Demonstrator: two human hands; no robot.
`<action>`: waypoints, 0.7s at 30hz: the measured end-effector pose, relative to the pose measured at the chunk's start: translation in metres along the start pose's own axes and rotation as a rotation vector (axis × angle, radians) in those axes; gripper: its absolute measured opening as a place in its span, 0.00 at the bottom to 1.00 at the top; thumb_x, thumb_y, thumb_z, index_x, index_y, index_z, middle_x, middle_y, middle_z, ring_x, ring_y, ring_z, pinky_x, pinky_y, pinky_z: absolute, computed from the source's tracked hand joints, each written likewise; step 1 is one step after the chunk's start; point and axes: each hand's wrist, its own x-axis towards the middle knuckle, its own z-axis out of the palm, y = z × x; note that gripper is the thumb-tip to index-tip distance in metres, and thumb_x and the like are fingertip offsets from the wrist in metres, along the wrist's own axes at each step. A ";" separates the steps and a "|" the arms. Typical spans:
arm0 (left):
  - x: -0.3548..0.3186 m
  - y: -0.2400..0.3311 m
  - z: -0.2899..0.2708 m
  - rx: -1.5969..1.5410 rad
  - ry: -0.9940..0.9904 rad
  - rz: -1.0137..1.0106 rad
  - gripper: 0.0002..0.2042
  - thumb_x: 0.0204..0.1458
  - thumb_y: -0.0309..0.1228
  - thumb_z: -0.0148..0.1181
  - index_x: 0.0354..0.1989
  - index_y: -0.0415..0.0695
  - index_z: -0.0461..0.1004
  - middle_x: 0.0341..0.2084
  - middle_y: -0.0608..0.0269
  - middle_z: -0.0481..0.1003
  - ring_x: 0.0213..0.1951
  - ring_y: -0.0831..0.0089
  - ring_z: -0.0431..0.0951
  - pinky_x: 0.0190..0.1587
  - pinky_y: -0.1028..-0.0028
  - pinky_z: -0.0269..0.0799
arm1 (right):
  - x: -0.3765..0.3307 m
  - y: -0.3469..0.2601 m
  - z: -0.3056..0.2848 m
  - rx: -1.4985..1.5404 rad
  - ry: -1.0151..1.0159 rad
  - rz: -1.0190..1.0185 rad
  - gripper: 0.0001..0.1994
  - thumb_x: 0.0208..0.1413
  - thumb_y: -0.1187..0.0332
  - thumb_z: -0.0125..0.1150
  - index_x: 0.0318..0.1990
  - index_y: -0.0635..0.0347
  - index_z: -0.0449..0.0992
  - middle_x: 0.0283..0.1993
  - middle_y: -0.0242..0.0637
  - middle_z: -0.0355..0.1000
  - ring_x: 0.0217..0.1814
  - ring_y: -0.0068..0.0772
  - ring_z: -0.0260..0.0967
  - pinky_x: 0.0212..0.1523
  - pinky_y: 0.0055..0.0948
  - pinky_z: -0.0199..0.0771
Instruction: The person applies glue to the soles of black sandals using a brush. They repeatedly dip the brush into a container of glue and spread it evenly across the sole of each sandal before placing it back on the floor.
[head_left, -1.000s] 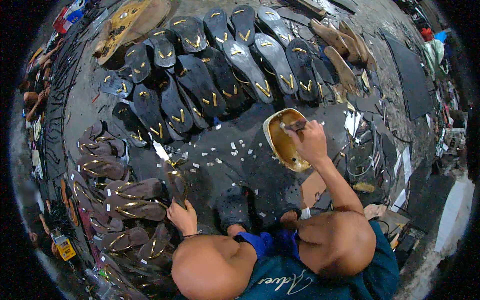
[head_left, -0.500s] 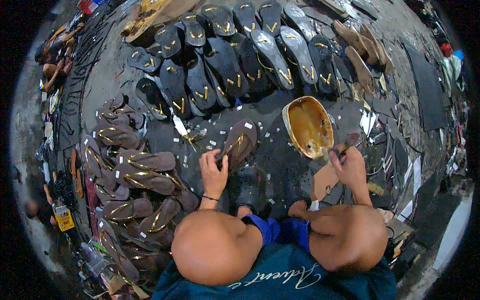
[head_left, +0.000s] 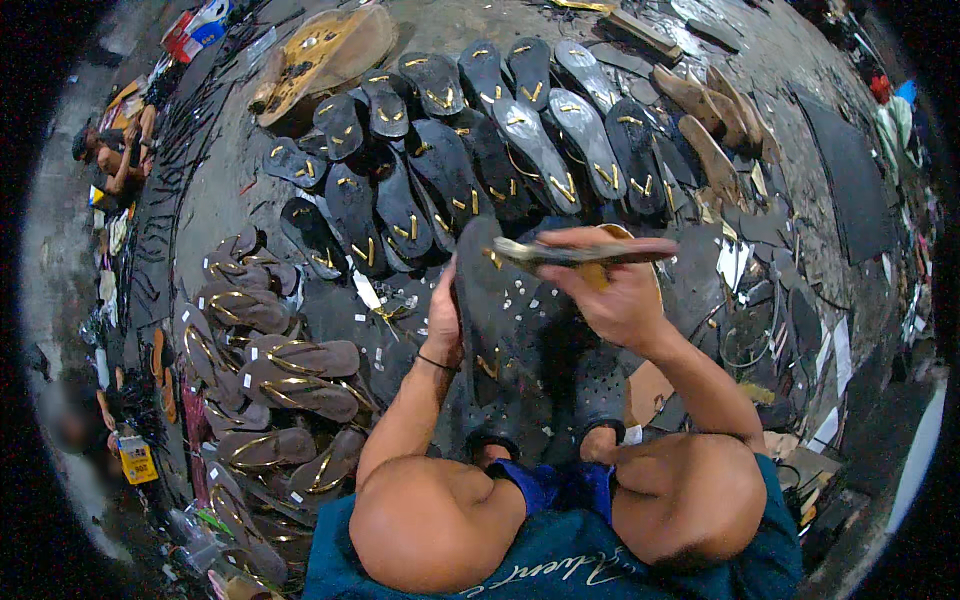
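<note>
My left hand point(head_left: 445, 318) grips the edge of a dark flip-flop point(head_left: 483, 310), held tilted above the ground with its underside up and gold strap ends showing. My right hand point(head_left: 618, 298) is closed around a brush point(head_left: 640, 250) with a reddish-brown handle, blurred by motion. The brush's tip is at the upper part of the sole; whether it touches cannot be made out. Behind my right hand is a tub point(head_left: 656, 300) of amber paste, mostly hidden.
Brown flip-flops point(head_left: 305, 375) with gold straps are heaped at the left. Rows of black soles point(head_left: 440, 170) with gold strap ends lie ahead. Wooden foot forms point(head_left: 712, 140) stand at the far right, near a dark sheet point(head_left: 845, 170). Scraps litter the ground. Another person point(head_left: 120, 155) sits far left.
My left hand has raised the flip-flop and turned it underside up. My right hand has swung the brush from beside the tub leftward to the sole. The view has tilted slightly.
</note>
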 end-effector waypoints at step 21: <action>-0.021 -0.026 -0.047 0.006 -0.014 0.042 0.31 0.61 0.53 0.39 0.64 0.41 0.58 0.59 0.51 0.64 0.57 0.57 0.70 0.59 0.57 0.67 | 0.006 0.008 0.044 -0.289 -0.191 -0.439 0.11 0.42 0.75 0.60 0.37 0.54 0.78 0.34 0.40 0.77 0.37 0.41 0.74 0.40 0.34 0.70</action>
